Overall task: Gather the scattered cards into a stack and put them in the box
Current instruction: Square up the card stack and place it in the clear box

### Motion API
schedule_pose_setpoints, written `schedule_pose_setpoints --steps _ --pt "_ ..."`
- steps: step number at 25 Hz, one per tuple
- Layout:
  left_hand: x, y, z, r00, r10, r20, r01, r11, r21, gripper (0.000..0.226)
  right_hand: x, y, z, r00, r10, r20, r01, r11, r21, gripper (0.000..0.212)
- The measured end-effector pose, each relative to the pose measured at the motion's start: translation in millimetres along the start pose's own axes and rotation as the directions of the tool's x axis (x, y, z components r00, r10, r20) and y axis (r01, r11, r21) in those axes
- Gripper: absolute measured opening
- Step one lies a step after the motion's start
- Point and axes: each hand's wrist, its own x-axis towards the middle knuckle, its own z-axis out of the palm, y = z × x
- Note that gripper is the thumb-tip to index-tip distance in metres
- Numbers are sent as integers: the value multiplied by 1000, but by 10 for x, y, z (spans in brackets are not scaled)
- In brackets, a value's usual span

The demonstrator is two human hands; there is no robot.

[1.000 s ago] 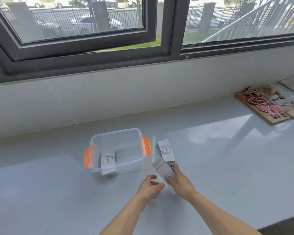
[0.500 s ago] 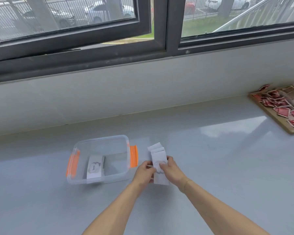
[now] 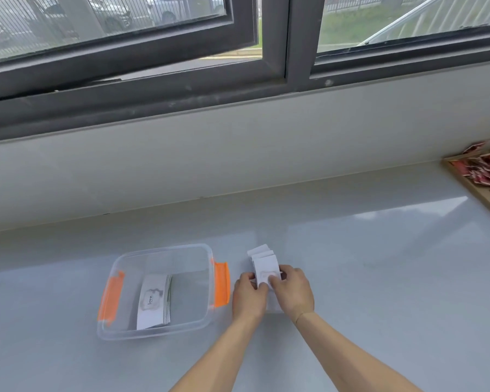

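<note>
A clear plastic box (image 3: 164, 250) with orange latches stands on the white counter, left of my hands. Inside it lies a stack of white cards (image 3: 153, 302); the top one reads "love". Just right of the box, a small fanned bunch of white cards (image 3: 263, 260) rests on the counter. My left hand (image 3: 248, 295) grips its left edge and my right hand (image 3: 293, 292) presses on its right side, thumb on the top card. The lower part of the bunch is hidden under my fingers.
A wooden tray (image 3: 464, 182) holding several red and white packets sits at the far right by the wall. A low white wall and dark window frame (image 3: 275, 38) run along the back of the counter.
The loose cards right of the box have been drawn together into one bunch between both hands. My view has shifted, so the box now sits further left.
</note>
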Motion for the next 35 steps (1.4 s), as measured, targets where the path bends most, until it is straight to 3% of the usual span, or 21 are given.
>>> schedule_pose_setpoints --steps 5,7,10,14,18,21,25,28,32,35 --pt "93 -91 6 999 11 -32 -8 994 105 29 -17 78 53 997 76 -26 -75 997 17 52" --pt "84 -94 16 999 22 -31 -18 993 120 21 -23 64 78 995 97 -15 -97 995 -5 57" --pt "67 -58 33 1000 25 -15 -23 990 139 14 14 6 99 992 125 6 -125 992 -35 56" --pt "44 -59 -43 999 3 49 -9 991 131 13 66 -5 67 971 229 76 -237 964 118 57" --pt "-64 -151 -115 989 -36 141 35 999 10 16 -66 41 4 970 227 87 -242 934 263 38" --pt "-241 -260 -132 976 -48 211 52 999 -10 14 -270 141 -52 972 210 109 -234 920 314 44" --pt "-453 -502 -121 950 -64 307 41 996 81 33 -581 293 -68 983 152 104 -170 965 202 48" --pt "-588 -660 -210 941 -46 335 -8 988 157 39 -829 327 -9 995 46 87 -48 999 12 48" --pt "-666 -861 -526 913 -16 409 -87 969 233 14 -1104 312 98 983 -124 134 152 961 -231 43" --pt "-703 -1125 -878 924 -8 382 -98 962 257 6 -1353 323 295 947 -248 203 309 878 -366 41"
